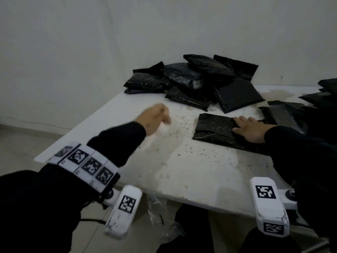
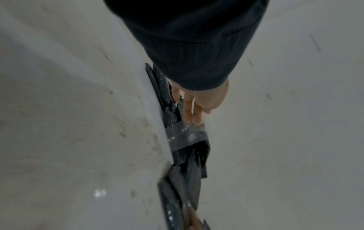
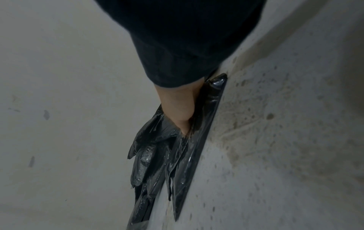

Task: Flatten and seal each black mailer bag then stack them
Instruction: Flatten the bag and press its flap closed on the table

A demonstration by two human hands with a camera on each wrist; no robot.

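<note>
Right hand [image 1: 252, 127] lying flat, fingers straight, pressing a black mailer bag [image 1: 213, 127], left hand [image 1: 155, 118] hovering empty, fingers relaxed, pile of mailers [image 1: 197, 81] lying beyond both hands

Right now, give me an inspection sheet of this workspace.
Surface: white table, stained and speckled.
Job's things: one flat mailer near the front, under the right hand; a loose pile of filled mailers at the back; more mailers at the right edge.
Clutter: clear plastic wrap on the floor below the table's front edge.
Hands: right hand lies flat on the mailer, fingers straight; left hand is in the air above the table, blurred, holding nothing.
Cables: a thin black cable hangs by the left wrist mount.
Surroundings: bare white wall; pale tiled floor.
</note>
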